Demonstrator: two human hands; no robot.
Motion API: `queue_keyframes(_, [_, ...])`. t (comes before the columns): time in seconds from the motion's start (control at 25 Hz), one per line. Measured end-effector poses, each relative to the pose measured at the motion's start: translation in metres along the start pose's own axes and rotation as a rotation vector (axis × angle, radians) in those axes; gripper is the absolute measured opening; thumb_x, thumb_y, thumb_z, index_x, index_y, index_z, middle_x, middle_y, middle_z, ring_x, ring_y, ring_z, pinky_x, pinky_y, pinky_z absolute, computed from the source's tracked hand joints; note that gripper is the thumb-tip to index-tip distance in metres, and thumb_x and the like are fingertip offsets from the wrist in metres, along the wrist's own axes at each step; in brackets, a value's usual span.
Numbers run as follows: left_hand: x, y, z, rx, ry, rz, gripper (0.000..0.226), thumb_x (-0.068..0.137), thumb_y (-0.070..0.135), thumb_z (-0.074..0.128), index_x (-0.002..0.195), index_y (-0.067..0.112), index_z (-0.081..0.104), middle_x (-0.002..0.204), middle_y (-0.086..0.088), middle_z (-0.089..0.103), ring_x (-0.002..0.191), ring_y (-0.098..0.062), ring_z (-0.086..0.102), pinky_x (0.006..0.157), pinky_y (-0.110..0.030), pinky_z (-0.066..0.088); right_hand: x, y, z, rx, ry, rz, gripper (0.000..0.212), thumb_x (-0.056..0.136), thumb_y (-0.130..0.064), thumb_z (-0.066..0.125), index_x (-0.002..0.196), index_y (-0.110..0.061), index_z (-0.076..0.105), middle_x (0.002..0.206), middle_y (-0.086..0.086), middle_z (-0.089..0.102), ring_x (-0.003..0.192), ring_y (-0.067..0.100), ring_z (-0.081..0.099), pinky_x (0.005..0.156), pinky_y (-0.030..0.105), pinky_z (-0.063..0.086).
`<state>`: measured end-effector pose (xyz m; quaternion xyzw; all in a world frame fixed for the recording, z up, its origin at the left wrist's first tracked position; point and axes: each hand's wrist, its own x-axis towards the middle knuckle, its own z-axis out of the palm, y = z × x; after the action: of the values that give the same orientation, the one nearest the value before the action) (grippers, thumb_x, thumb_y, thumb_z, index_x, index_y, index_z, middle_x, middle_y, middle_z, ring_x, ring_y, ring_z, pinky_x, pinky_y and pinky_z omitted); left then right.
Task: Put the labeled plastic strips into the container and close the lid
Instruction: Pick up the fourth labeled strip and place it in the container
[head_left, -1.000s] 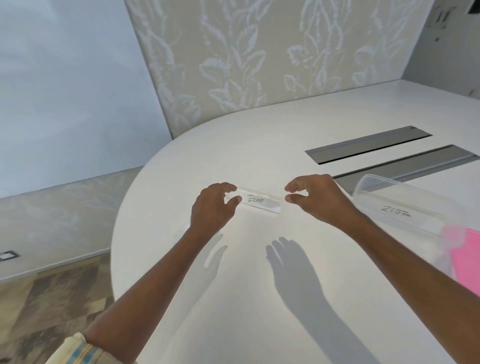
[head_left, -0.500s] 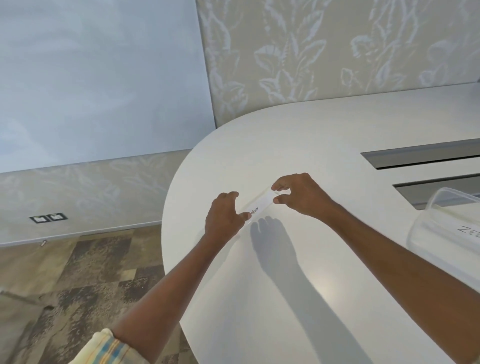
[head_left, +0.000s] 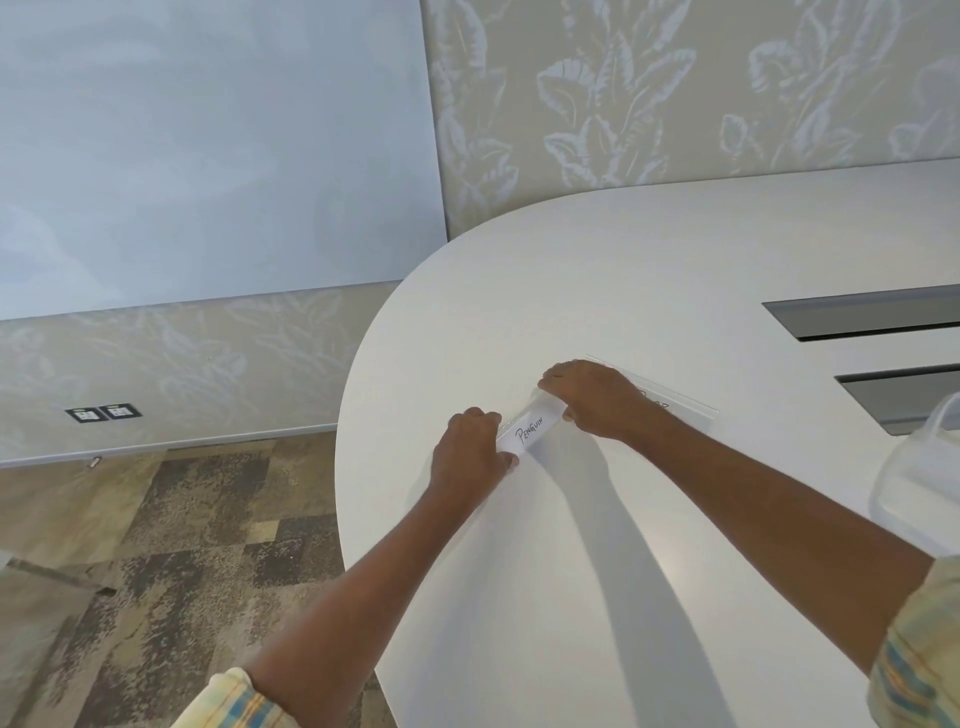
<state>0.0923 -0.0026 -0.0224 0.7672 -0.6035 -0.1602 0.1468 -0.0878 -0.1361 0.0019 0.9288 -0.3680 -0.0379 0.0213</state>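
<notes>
At the rounded end of the white table (head_left: 675, 260), the left hand (head_left: 470, 460) and the right hand (head_left: 597, 400) each pinch one end of the clear PENGUIN strip (head_left: 530, 428). A second strip (head_left: 675, 402) lies just behind the right wrist. The container (head_left: 930, 467) sits well apart, at the right edge.

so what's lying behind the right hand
A second clear strip lies flat on the table behind the right hand. The hand covers most of its label, so the word is unreadable.
</notes>
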Motion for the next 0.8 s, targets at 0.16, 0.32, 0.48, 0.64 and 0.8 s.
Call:
queue_keyframes(0.16, [0.005,-0.009,-0.001,-0.010,-0.024,0.007,0.037,0.083,0.032,0.078,0.115,0.016,0.070,0.105,-0.003,0.063,0.100,-0.027,0.060,0.075,-0.039,0.054,0.013,0.008,0.006,-0.003,-0.020,0.020,0.042,0.090,-0.013,0.069,0.132,-0.019,0.063,0.132,-0.001,0.068,0.127,0.026,0.058,0.101,0.035,0.046])
queue_keyframes(0.32, [0.009,-0.015,-0.002,-0.018,-0.017,0.026,0.024,0.082,0.029,0.076,0.103,0.018,0.070,0.094,-0.001,0.060,0.090,-0.025,0.056,0.067,-0.034,0.045,0.021,0.013,0.006,0.009,-0.027,0.006,0.039,0.088,-0.016,0.071,0.126,-0.021,0.067,0.125,-0.003,0.071,0.122,0.024,0.059,0.097,0.035,0.049])
queue_keyframes(0.48, [0.012,-0.020,-0.004,-0.013,-0.010,0.036,0.020,0.083,0.024,0.074,0.102,0.018,0.070,0.094,0.001,0.062,0.091,-0.025,0.057,0.071,-0.037,0.052,0.024,0.015,0.003,0.033,-0.052,0.014,0.041,0.086,-0.016,0.069,0.126,-0.024,0.069,0.122,-0.004,0.072,0.121,0.022,0.058,0.096,0.036,0.049])
queue_keyframes(0.64, [0.015,-0.022,-0.010,-0.003,-0.023,0.045,0.014,0.080,0.015,0.072,0.083,0.018,0.059,0.085,0.002,0.058,0.083,-0.025,0.054,0.064,-0.034,0.044,0.017,0.016,-0.002,0.099,-0.088,0.043,0.041,0.086,-0.016,0.071,0.126,-0.025,0.071,0.120,-0.003,0.071,0.122,0.021,0.057,0.094,0.038,0.049])
queue_keyframes(0.8, [0.015,-0.020,-0.016,-0.017,-0.010,0.090,0.012,0.081,0.012,0.070,0.085,0.016,0.060,0.079,0.006,0.055,0.079,-0.025,0.052,0.059,-0.031,0.038,0.001,0.021,-0.006,0.196,-0.081,0.090,0.038,0.082,-0.017,0.073,0.119,-0.025,0.073,0.117,-0.004,0.069,0.123,0.020,0.057,0.091,0.037,0.050])
